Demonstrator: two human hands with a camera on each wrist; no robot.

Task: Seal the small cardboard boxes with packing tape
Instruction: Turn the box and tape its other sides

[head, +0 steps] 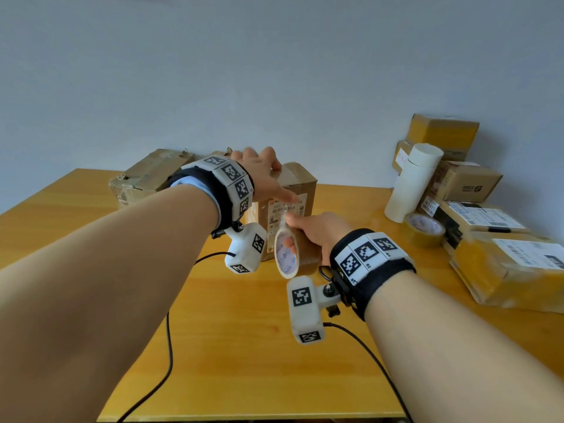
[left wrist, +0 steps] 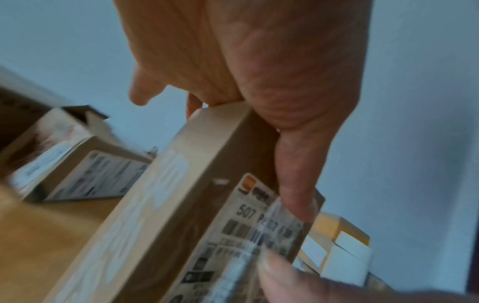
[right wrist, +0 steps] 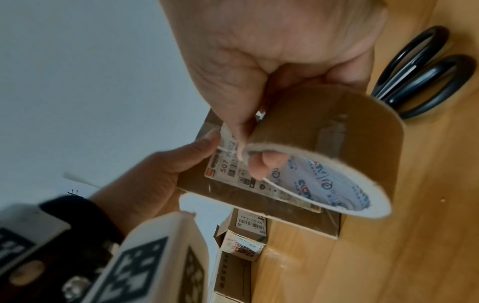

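Note:
A small cardboard box (head: 297,181) stands upright mid-table, its shipping label facing me. My left hand (head: 262,175) lies over the box's top edge. Its straight thumb (left wrist: 295,184) presses the tape's free end onto the label (left wrist: 249,231). Just in front of the box, my right hand (head: 317,230) grips a brown packing tape roll (head: 300,254) with fingers inside the core (right wrist: 261,164). A short clear strip runs from the roll up to the left thumb. The box (right wrist: 233,190) shows behind the roll (right wrist: 324,147) in the right wrist view.
Black scissors (right wrist: 425,73) lie on the wooden table (head: 244,346) right of the box. A second tape roll (head: 424,228), a white tube (head: 412,184) and stacked parcels (head: 464,178) fill the right side. Battered boxes (head: 149,178) sit back left. Cables (head: 168,346) cross the front.

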